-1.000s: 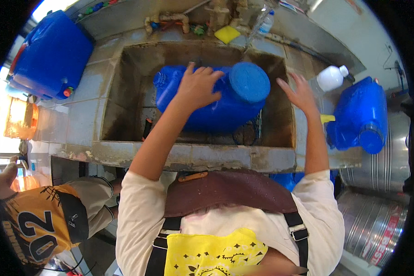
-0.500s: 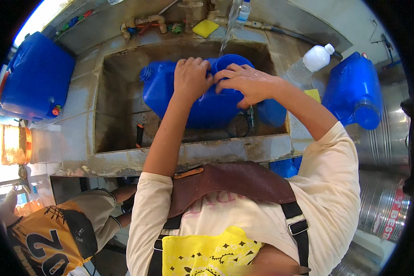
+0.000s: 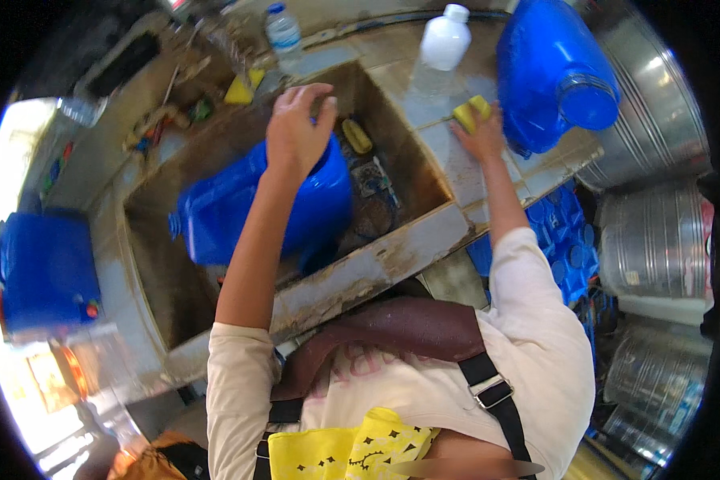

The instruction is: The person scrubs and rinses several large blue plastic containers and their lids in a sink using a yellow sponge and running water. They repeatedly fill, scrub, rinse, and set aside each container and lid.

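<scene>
A big blue plastic jerrycan (image 3: 224, 212) lies on its side inside a worn concrete sink (image 3: 376, 268). My left hand (image 3: 296, 128) rests flat on the can's upper end, fingers spread. On the sink's right ledge my right hand (image 3: 480, 132) grips a yellow sponge (image 3: 470, 112). Just beyond that hand stand a white-capped plastic bottle (image 3: 444, 40) and a second blue jerrycan (image 3: 552, 72) lying on the ledge.
A third blue jerrycan (image 3: 44, 268) sits on the left counter. Another yellow sponge (image 3: 240, 90) and a small water bottle (image 3: 284, 36) are behind the sink. Metal drums (image 3: 656, 248) stand at right, with blue caps (image 3: 564, 240) below the ledge. A person crouches at lower left.
My right hand has left the jerrycan in the sink and moved right to the ledge, where it now holds the yellow sponge. My left hand stays on the can. The view has swung.
</scene>
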{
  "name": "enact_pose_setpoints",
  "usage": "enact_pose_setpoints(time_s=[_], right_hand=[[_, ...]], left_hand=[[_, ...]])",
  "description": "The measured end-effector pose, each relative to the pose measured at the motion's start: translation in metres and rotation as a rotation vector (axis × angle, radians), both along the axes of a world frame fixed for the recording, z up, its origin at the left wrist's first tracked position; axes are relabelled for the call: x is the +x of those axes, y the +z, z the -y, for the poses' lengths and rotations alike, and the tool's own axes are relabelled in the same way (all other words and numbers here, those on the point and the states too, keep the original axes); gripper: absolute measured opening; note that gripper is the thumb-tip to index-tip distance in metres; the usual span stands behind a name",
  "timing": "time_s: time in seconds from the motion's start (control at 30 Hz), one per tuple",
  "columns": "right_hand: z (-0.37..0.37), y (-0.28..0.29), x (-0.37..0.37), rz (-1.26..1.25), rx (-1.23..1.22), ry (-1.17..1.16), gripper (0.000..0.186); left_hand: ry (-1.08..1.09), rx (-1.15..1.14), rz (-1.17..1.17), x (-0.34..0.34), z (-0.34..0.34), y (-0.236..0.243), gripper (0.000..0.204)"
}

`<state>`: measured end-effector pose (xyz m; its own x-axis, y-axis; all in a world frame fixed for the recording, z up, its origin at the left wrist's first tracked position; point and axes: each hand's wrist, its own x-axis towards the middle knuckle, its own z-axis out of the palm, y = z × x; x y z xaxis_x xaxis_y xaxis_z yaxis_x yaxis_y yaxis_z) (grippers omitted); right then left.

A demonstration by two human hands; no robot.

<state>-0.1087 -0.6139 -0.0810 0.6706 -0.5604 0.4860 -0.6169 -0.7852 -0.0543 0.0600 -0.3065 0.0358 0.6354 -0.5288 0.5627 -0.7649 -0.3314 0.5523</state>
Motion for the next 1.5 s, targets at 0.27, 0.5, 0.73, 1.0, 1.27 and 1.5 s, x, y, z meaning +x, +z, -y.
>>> enact_pose_setpoints(time_s=[0.27, 0.5, 0.73, 1.0, 1.27, 1.5], right_hand=[[-0.078, -0.016, -0.065, 0.219, 0.610, 0.392, 0.053], [-0.049, 0.007, -0.107, 0.243, 0.475, 0.290, 0.052], [0.010, -0.010, -0.034, 1.406, 1.838, 0.146, 0.043], [0.004, 0.017, -0.016, 1.362, 2.188, 0.266, 0.035], [0.011, 0.011, 0.001, 1.274, 2.047, 0.448, 0.041], [0.023, -0.004, -0.012, 1.263, 1.754, 0.281, 0.043]], left_hand=[[-0.070, 0.146, -0.506, 0.014, 0.217, -0.042, 0.114], [-0.296, -0.008, -0.455, 0.032, 0.276, -0.051, 0.087], [-0.373, 0.419, 0.487, -0.016, 0.233, -0.001, 0.078], [-0.221, 0.712, 1.027, 0.006, 0.203, 0.044, 0.052], [-0.231, 0.678, 1.117, 0.015, 0.197, 0.033, 0.042], [-0.232, 0.092, -0.029, -0.002, 0.228, -0.015, 0.082]])
